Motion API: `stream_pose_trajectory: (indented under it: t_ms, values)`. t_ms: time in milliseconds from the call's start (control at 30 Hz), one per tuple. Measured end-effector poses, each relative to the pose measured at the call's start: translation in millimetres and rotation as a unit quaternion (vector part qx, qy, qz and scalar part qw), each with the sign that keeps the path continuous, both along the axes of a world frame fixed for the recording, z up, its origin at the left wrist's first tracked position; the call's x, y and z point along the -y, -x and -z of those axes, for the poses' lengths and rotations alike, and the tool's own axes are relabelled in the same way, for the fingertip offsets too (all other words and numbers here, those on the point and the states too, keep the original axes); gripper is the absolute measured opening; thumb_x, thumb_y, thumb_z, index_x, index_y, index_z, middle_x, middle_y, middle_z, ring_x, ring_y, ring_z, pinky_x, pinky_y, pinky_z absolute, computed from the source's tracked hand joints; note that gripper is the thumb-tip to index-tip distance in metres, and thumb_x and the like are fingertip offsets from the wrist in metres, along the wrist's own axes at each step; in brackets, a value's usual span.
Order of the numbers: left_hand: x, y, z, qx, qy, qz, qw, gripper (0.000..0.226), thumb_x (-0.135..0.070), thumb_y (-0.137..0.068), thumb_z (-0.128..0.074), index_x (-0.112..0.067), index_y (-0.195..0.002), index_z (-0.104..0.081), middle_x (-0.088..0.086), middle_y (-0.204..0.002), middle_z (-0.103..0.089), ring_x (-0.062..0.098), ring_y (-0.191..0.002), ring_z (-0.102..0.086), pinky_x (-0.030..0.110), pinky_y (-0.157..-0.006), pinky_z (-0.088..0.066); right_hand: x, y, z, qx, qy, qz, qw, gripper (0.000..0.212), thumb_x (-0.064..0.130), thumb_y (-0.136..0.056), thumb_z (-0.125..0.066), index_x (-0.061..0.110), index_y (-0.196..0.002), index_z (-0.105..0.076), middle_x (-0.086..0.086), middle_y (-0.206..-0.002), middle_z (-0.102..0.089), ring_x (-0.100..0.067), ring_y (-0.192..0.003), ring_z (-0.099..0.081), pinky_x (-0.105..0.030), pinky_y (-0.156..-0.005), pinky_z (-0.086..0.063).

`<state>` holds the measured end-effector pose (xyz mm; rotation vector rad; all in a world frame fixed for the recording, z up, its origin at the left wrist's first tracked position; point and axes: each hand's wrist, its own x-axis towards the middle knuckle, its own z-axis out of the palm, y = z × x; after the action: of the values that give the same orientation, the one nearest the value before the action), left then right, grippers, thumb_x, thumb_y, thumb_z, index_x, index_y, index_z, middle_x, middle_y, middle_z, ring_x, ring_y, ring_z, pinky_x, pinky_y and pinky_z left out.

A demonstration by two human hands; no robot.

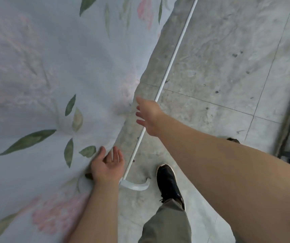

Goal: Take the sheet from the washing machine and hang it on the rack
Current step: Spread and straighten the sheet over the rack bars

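1. Left hand sits low, palm up, fingers spread loose, thumb touching the hem of the sheet; nothing clamped.
2. Right hand reaches further out, fingers splayed, just off the sheet's edge, gripping nothing.
3. One sheet, pale with leaf and pink flower print, spreads left of both hands.
4. One white rack rail runs diagonally between the hands, over grey floor tiles.
5. One black shoe shows; the sheet covers the rest of the rack.

Our sheet beside the rack rod

The sheet lies left of the rack rod; our shoe stands on the floor right of it.
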<state>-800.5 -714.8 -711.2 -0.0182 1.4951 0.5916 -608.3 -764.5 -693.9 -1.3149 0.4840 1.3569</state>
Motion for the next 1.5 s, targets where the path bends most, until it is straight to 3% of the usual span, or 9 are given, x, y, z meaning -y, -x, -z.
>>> stream_pose_trajectory:
  t_ms: [100,267,433,600,800,1133,1233,1367,1500]
  values:
    - [-2,-11,15,0.062,-0.054,-0.053,0.995,0.043,-0.001,-0.07,-0.071,-0.014,-0.111,-0.064,-0.001,-0.116,-0.069,0.019,-0.114,-0.063,0.037,-0.088,-0.051,-26,-24,30,-0.037,-0.037,0.041,0.998,0.055,0.05,-0.092,-0.058,0.023,-0.138,-0.049,0.002,-0.131,-0.051,-0.022,-0.111,-0.053,-0.038,-0.098,-0.046]
    - [-21,-16,62,0.123,-0.165,-0.088,0.975,0.094,0.008,-0.03,-0.083,-0.012,-0.12,-0.065,0.004,-0.104,-0.07,0.019,-0.098,-0.067,0.029,-0.079,-0.052,-62,-61,73,-0.125,-0.214,0.107,0.963,0.017,0.005,-0.081,-0.046,0.013,-0.089,-0.059,-0.006,-0.088,-0.057,-0.027,-0.079,-0.057,-0.041,-0.094,-0.047]
    - [-52,-36,80,0.145,-0.279,-0.079,0.946,0.043,0.002,-0.035,-0.081,-0.008,-0.075,-0.072,0.003,-0.088,-0.069,0.014,-0.075,-0.062,0.012,-0.07,-0.043,-89,-110,108,-0.193,-0.404,0.179,0.876,0.041,-0.002,-0.065,-0.037,0.002,-0.097,-0.063,-0.015,-0.101,-0.067,-0.034,-0.1,-0.062,-0.048,-0.107,-0.042]
    - [-43,-51,94,0.196,-0.361,-0.044,0.911,0.04,-0.006,-0.062,-0.073,-0.017,-0.098,-0.06,0.002,-0.135,-0.06,0.012,-0.115,-0.058,0.013,-0.08,-0.034,-91,-139,135,-0.228,-0.524,0.109,0.813,0.06,0.003,-0.068,-0.047,0.006,-0.128,-0.052,-0.018,-0.149,-0.044,-0.037,-0.136,-0.045,-0.05,-0.116,-0.031]
    - [-35,-73,95,0.164,-0.35,-0.017,0.922,0.046,-0.008,-0.054,-0.083,-0.02,-0.093,-0.062,-0.008,-0.115,-0.061,0.011,-0.1,-0.064,0.017,-0.072,-0.039,-83,-144,141,-0.265,-0.53,0.154,0.791,0.024,0.004,-0.081,-0.047,0.01,-0.082,-0.07,-0.01,-0.103,-0.067,-0.033,-0.111,-0.058,-0.049,-0.115,-0.033]
    - [-39,-79,76,0.171,-0.376,-0.044,0.909,0.053,-0.005,-0.049,-0.08,-0.017,-0.083,-0.041,-0.002,-0.075,-0.049,0.012,-0.066,-0.052,0.023,-0.073,-0.032,-86,-159,137,-0.205,-0.481,0.15,0.839,0.031,-0.004,-0.07,-0.055,0.007,-0.098,-0.063,-0.012,-0.101,-0.064,-0.03,-0.094,-0.062,-0.042,-0.104,-0.046]
    - [-51,-78,76,0.17,-0.374,-0.037,0.911,0.057,0.0,-0.047,-0.078,-0.019,-0.08,-0.037,-0.003,-0.07,-0.039,0.011,-0.062,-0.045,0.022,-0.069,-0.029,-86,-162,135,-0.216,-0.526,0.154,0.808,0.05,-0.003,-0.06,-0.056,0.006,-0.109,-0.06,-0.015,-0.113,-0.06,-0.033,-0.108,-0.056,-0.048,-0.11,-0.039]
    - [-62,-70,79,0.18,-0.365,-0.034,0.913,0.054,0.007,-0.05,-0.072,-0.02,-0.073,-0.031,-0.007,-0.068,-0.024,0.008,-0.056,-0.029,0.019,-0.06,-0.024,-81,-159,138,-0.267,-0.563,0.187,0.76,0.034,0.012,-0.08,-0.05,0.009,-0.111,-0.062,-0.009,-0.112,-0.064,-0.03,-0.115,-0.056,-0.041,-0.114,-0.033]
    - [-75,-69,77,0.18,-0.385,-0.052,0.904,0.052,0.01,-0.047,-0.07,-0.019,-0.067,-0.032,-0.008,-0.061,-0.023,0.005,-0.051,-0.027,0.014,-0.057,-0.023,-86,-153,141,-0.273,-0.588,0.186,0.738,0.06,0.044,-0.094,-0.058,0.008,-0.142,-0.05,-0.011,-0.146,-0.049,-0.029,-0.136,-0.046,-0.045,-0.117,-0.031]
